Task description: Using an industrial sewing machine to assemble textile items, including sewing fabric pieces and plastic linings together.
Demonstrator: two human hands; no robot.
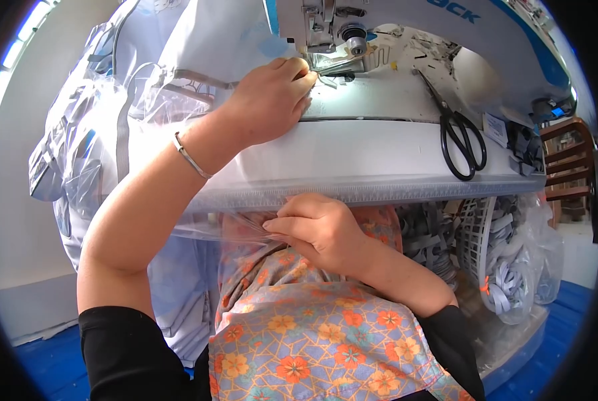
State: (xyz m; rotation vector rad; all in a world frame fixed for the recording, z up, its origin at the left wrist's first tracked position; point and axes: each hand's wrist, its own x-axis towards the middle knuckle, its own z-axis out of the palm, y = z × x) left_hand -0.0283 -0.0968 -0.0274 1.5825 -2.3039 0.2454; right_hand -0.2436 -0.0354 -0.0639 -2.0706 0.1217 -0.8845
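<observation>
Thumb and fingers of the right hand [326, 234] are pinched together on a clear, thin plastic sheet [242, 224]; fingers of the left hand [272, 100] are drawn together beside the needle area, and whether they clamp anything I cannot tell. Largest is the smooth white tabletop [379, 150], its front edge bearing a long, pale ruler strip [392, 194] and bowing across the view just above the right hand; a flat stretch of it gives room rightward from the left forearm. Above stands the bulky white-and-blue sewing machine [499, 33], its lit head close over the left fingertips, restricting the room there. Grey-blue fabric under glossy film [92, 147] crowds the left side. Over the lap spreads a floral cloth apron [326, 341], orange, yellow and blue-grey. Below the tabletop's right part is a white, slotted plastic basket [473, 227], with grey straps on both sides of its visible wall; which lie inside is unclear. Right beside it, a clear plastic bag [549, 247] contains coiled pale straps. The sheet lies at the table's front edge, over the lap, its visible length running leftward from the right fingertips, roughly along that edge; its far end is hard to trace. Smallest, black-handled metal scissors [450, 115] lie on the tabletop, tips pointing away and slightly left.
</observation>
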